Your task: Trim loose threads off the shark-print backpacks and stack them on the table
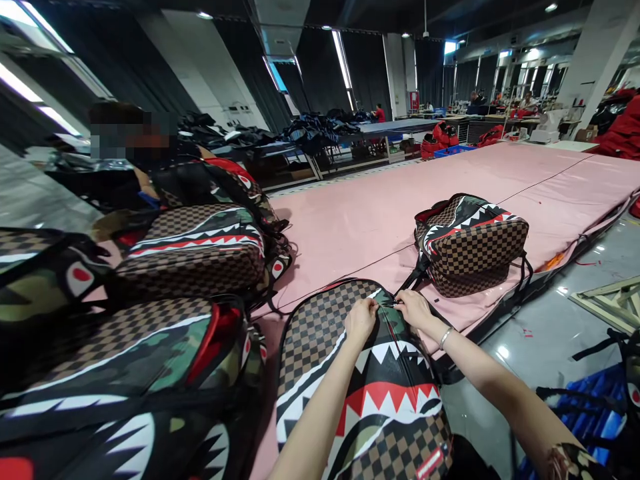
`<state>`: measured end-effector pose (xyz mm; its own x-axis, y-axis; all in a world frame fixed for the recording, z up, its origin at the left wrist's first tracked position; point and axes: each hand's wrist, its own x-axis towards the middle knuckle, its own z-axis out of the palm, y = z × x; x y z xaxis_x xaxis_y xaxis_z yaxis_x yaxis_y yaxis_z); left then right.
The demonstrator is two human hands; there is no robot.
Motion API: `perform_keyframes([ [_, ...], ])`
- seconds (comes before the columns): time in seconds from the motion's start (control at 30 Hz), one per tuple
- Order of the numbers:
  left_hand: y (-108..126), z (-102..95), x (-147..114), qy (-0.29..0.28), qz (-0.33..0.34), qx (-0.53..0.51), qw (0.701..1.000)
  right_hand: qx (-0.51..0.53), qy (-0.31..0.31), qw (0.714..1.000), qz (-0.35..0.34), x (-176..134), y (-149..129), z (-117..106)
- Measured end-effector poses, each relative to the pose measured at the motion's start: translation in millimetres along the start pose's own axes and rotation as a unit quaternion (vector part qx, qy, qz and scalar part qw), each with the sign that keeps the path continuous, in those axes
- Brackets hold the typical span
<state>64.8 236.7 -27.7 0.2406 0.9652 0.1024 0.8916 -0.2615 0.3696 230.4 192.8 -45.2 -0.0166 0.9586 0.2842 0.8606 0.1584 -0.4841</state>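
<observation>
In front of me a backpack (320, 313) with brown-and-black checks, a camouflage patch and a printed shark mouth lies on the table. My left hand (361, 321) has its fingertips pinched together over the camouflage patch near the bag's top; whatever lies between them is too small to make out. Facing it from the right, my right hand (418, 311) grips small dark thread snips (388, 304), whose tips point left toward the left fingertips. Part of the bag's front is hidden under my left forearm.
Several similar backpacks (195, 267) crowd the left side, with a co-worker behind them. Another backpack (477, 250) stands to the right on the pink-covered table (340, 220). A blue crate (580, 413) sits at lower right, past the table edge.
</observation>
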Motion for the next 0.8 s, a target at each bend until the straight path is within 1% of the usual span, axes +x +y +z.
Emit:
perform_keyframes([
  [0.17, 0.1, 0.7, 1.5, -0.013, -0.009, 0.05, 0.999, -0.022, -0.026, 0.999, -0.016, 6.1, -4.1, 0.7],
  [0.43, 0.3, -4.9, 4.3, -0.026, 0.009, 0.085, 0.996, -0.047, -0.058, 0.996, -0.04, 16.6, -13.7, -2.3],
  [0.67, 4.2, -8.1, 2.8, -0.025, 0.027, 0.073, 0.997, -0.046, -0.064, 0.995, -0.054, 19.0, -19.8, -7.3],
  [0.8, 6.9, -9.3, 0.7, -0.013, 0.008, 0.043, 0.999, -0.004, -0.054, 0.998, -0.04, 18.0, -20.0, -5.0],
])
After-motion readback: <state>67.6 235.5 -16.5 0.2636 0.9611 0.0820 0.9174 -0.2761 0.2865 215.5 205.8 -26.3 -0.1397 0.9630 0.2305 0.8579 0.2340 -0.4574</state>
